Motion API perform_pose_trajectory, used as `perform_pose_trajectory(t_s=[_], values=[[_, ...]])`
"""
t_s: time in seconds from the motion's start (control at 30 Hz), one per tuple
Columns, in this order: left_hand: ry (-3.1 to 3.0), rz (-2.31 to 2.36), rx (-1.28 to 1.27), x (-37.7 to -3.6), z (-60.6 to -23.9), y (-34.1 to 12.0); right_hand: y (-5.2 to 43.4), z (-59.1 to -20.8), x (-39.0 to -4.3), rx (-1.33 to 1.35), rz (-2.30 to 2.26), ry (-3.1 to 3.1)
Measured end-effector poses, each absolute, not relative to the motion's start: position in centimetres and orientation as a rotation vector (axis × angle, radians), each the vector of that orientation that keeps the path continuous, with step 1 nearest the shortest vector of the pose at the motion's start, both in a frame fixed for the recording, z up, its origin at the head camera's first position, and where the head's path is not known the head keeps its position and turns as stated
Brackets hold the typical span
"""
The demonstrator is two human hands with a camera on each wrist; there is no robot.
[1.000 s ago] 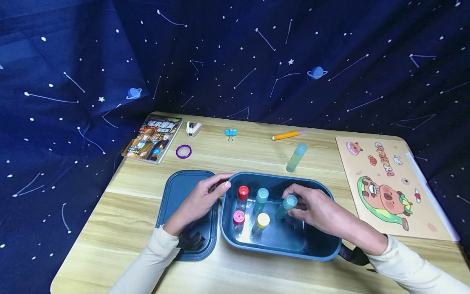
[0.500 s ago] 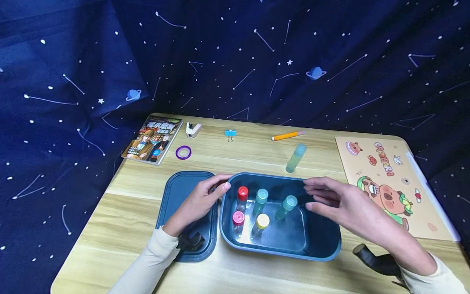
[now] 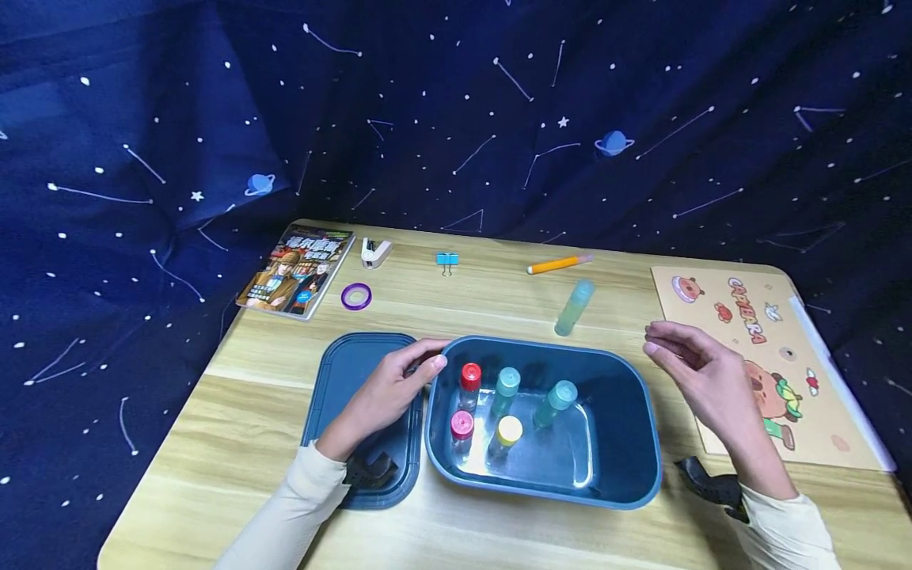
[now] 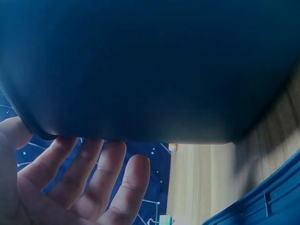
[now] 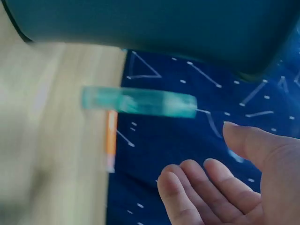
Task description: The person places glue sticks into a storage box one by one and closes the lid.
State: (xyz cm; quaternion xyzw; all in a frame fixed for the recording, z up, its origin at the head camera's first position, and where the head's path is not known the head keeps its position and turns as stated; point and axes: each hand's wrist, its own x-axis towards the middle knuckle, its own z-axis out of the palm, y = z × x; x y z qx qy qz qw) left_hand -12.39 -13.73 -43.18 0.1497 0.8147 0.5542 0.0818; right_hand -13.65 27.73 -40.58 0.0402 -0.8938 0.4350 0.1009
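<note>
My left hand [image 3: 388, 388] rests at the back left corner of a dark blue plastic bin [image 3: 545, 491], its thumb at the rim. In the left wrist view its fingers [image 4: 133, 180] reach fairly straight along the bin's edge. Small capped bottles stand inside: a red-capped one [image 3: 470, 377], a pink-capped one [image 3: 462, 427], a yellow-capped one [image 3: 509, 431] and two teal ones, one of them [image 3: 507, 381] beside the red cap. My right hand [image 3: 712, 380], holding nothing, hovers right of the bin with fingers loosely bent. Behind the bin stands another teal bottle [image 3: 574, 307], blurred in the right wrist view.
A blue lid [image 3: 356, 360] lies left of the bin, partly under my left arm. Along the back are a book [image 3: 295, 269], a stapler [image 3: 376, 252], a purple tape roll [image 3: 356, 296], a blue binder clip [image 3: 447, 259] and an orange pencil-like stick [image 3: 559, 264]. A capybara folder [image 3: 755, 309] lies right.
My right hand has let go of a teal bottle, left standing in the bin, and has moved out over the rim to the right. My left hand has stayed at the corner.
</note>
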Motion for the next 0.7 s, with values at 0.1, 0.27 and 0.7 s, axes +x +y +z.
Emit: perform_pose_trajectory(t_s=[0.1, 0.27, 0.7], values=[[2.431, 1.654, 0.447, -12.4, -43.2, -13.8, 26.9, -42.1, -14.8, 0.143, 1.285, -2.667], [2.428, 1.662, 0.439, -12.3, -43.3, -13.9, 25.7, -43.0, -17.6, 0.257, 1.312, -2.688], [2.407, 1.686, 0.45, -12.4, -43.5, -13.8, 22.5, -43.6, -21.9, 0.32, 1.4, -2.648]])
